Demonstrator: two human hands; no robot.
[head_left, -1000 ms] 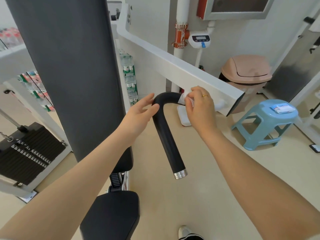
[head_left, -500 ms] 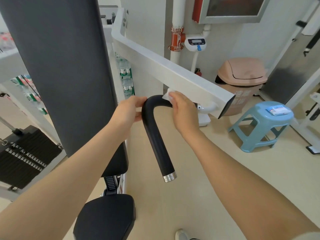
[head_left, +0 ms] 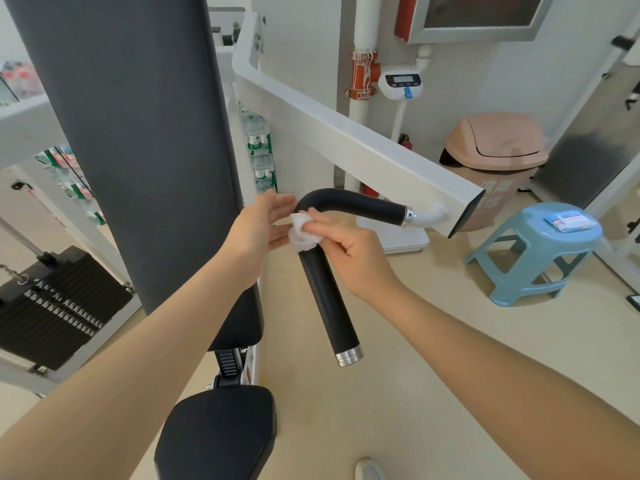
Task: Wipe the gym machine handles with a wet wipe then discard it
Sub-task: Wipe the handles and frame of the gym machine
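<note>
A black curved handle (head_left: 327, 296) hangs from the machine's white arm (head_left: 353, 147) and ends in a silver cap. My right hand (head_left: 349, 251) grips a crumpled white wet wipe (head_left: 302, 232) and presses it against the handle just below the bend. My left hand (head_left: 259, 225) is open, with straight fingers beside the bend on its left, next to the wipe. A pink swing-lid bin (head_left: 495, 147) stands against the far wall on the right.
The machine's grey back pad (head_left: 131, 133) and black seat (head_left: 218, 434) fill the left and bottom. A weight stack (head_left: 52, 306) is at far left. A blue stool (head_left: 540, 251) carries a wipes pack (head_left: 571, 220). A white scale (head_left: 398, 237) lies on the floor behind the handle.
My right hand slid the wipe from the top of the bend round to the handle's straight part below it. My left hand let go of the bend and opened.
</note>
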